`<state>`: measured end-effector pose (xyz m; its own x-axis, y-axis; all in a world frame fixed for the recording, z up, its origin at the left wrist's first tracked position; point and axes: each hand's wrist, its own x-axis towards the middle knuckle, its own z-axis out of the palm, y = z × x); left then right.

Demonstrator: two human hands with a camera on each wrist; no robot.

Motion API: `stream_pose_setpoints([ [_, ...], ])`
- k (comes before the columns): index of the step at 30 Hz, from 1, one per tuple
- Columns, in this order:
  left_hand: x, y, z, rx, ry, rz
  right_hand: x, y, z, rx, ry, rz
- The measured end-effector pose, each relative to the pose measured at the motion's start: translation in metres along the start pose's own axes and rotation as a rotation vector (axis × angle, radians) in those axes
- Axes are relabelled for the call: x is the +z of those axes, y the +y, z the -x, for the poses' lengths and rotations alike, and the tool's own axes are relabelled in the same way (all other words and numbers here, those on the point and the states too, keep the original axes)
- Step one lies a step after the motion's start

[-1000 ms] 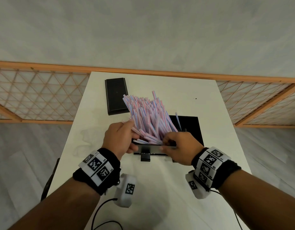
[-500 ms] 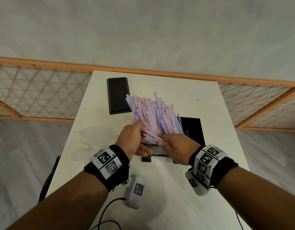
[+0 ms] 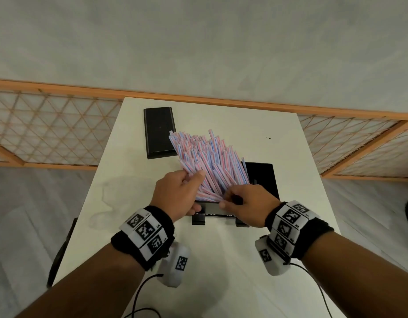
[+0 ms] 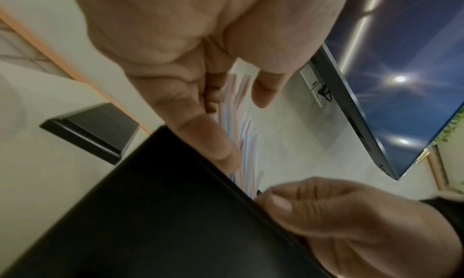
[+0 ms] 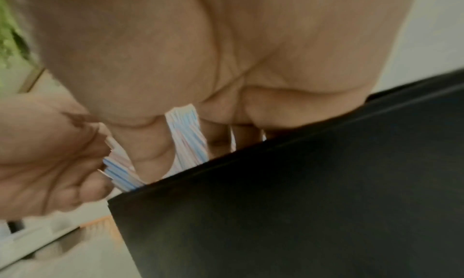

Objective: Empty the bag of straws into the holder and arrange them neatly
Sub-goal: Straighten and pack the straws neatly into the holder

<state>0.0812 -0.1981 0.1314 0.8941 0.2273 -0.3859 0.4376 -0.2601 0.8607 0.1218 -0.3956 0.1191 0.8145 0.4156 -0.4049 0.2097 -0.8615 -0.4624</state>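
Nearest the holder (image 3: 262, 180), the right hand (image 3: 248, 203) pinches the straws (image 3: 212, 161) at its rim; the left hand (image 3: 177, 193) grasps their left side. They are in, so emptying looks done; tidying remains. Pink-and-blue striped, they fan unevenly, leaning left beyond the holder.

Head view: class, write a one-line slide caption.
Both hands, left hand and right hand, gather striped straws fanned in a black holder on a white table.

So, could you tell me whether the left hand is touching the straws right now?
Touching: in the head view the left hand has its thumb and fingers closed on the left edge of the straws.
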Motion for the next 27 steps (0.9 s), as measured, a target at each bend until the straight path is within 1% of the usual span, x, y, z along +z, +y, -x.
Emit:
stream_pose_setpoints([
  [1,0.003,0.0,-0.001,-0.002,-0.007,0.003,-0.004,0.0,-0.001,0.004,0.021,-0.027],
  [2,0.005,-0.001,-0.001,-0.004,-0.006,0.001,-0.011,0.003,-0.002,0.036,0.077,-0.027],
  [4,0.003,-0.002,-0.004,-0.012,0.028,0.004,-0.031,0.012,-0.01,0.156,0.232,0.029],
  [5,0.002,-0.003,-0.004,-0.014,0.048,0.01,-0.04,0.016,-0.015,0.219,0.282,0.056],
  [7,0.002,-0.004,-0.004,0.003,0.063,0.005,-0.049,0.018,-0.026,0.287,0.289,0.087],
  [10,0.005,-0.006,0.001,0.059,0.042,-0.08,-0.044,0.013,-0.042,0.282,0.223,0.049],
  [13,0.003,-0.006,0.002,0.089,0.006,-0.128,-0.035,0.007,-0.045,0.279,0.279,0.015],
  [15,0.0,-0.005,0.0,0.059,-0.012,-0.112,-0.028,0.003,-0.045,0.257,0.329,0.004],
  [16,-0.001,-0.005,-0.001,0.043,-0.017,-0.091,-0.024,0.001,-0.045,0.247,0.331,-0.024],
  [19,-0.002,-0.005,-0.003,0.029,-0.027,-0.053,-0.017,-0.002,-0.046,0.227,0.288,-0.127],
  [22,-0.003,-0.007,-0.003,0.032,-0.036,-0.03,-0.021,-0.005,-0.039,0.181,0.188,-0.186],
  [24,-0.004,-0.009,-0.003,0.039,-0.034,-0.031,-0.025,-0.006,-0.032,0.134,0.131,-0.289],
  [26,-0.004,-0.01,-0.003,0.05,-0.027,-0.032,-0.026,-0.003,-0.029,0.164,0.023,-0.339],
  [27,-0.004,-0.01,-0.002,0.053,-0.024,-0.028,-0.024,-0.002,-0.029,0.193,-0.033,-0.299],
])
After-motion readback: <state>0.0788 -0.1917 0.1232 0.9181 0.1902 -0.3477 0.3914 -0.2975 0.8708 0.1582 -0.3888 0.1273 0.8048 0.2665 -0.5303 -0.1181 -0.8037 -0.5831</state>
